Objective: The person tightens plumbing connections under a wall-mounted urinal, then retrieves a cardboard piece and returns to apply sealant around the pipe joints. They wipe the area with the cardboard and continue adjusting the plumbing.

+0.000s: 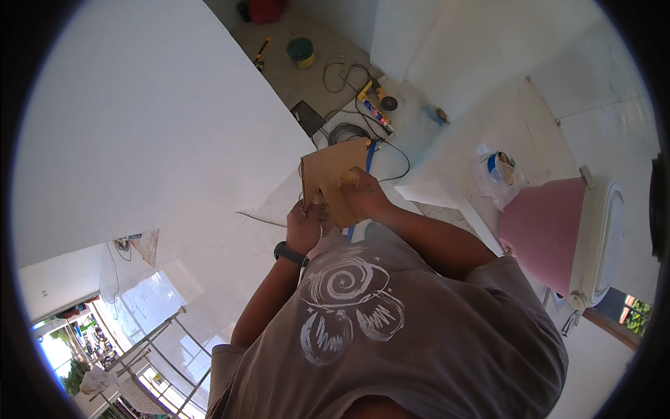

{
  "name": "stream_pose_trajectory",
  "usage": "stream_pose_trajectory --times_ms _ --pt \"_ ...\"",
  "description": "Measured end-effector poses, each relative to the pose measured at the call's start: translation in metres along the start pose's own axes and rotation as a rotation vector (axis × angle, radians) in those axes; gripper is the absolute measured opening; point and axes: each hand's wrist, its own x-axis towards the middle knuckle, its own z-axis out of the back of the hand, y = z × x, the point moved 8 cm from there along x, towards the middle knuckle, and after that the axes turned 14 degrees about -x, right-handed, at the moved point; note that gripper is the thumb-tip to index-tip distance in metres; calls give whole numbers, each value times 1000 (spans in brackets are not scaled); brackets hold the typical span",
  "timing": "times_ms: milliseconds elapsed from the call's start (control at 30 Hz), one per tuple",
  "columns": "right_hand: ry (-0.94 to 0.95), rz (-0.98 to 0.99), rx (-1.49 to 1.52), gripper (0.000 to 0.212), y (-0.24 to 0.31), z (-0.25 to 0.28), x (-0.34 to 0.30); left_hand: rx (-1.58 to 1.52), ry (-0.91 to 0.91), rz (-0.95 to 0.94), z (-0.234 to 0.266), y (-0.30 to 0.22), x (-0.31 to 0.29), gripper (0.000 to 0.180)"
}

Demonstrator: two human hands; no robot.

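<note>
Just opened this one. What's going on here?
A person is handling a piece of brown cardboard in front of their body. The left hand grips its lower left edge, while the right hand is at its right side, fingers curled; whether they pinch anything else is unclear. Beyond the cardboard lie a coil of dark cable and a green-and-yellow bucket. A pink container is off to the right.

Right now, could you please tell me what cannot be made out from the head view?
All in the head view:
- Cardboard: its underside, hidden by its own upper face.
- Yellowish bit at the right hand: partly covered by fingers, too small to identify.
- Red thing: cut off by the top edge.
- Far-left clutter: too small.
</note>
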Motion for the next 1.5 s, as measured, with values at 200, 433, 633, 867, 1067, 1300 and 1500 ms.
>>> stream_pose_trajectory --times_ms 200,433,633,867,1067,1300,1500 --pt "-311 -88 163 34 41 46 86 171 109 127 -28 -55 125 45" --pt "-112 -436 872 42 45 108 181 -25 62 -22 -91 -123 243 51" --pt "-292 29 341 40 49 195 307 -59 -143 -218 -137 -181 332 50" --pt "-310 342 -199 49 68 225 365 284 -310 -286 -150 -215 420 46" --pt "-165 -141 254 44 13 210 457 377 -256 -213 -159 -216 503 50" --pt "31 -355 325 37 -14 187 611 318 -119 -99 -138 -196 682 53" --pt "370 -552 200 42 33 104 755 108 -134 35 -17 -231 787 51"
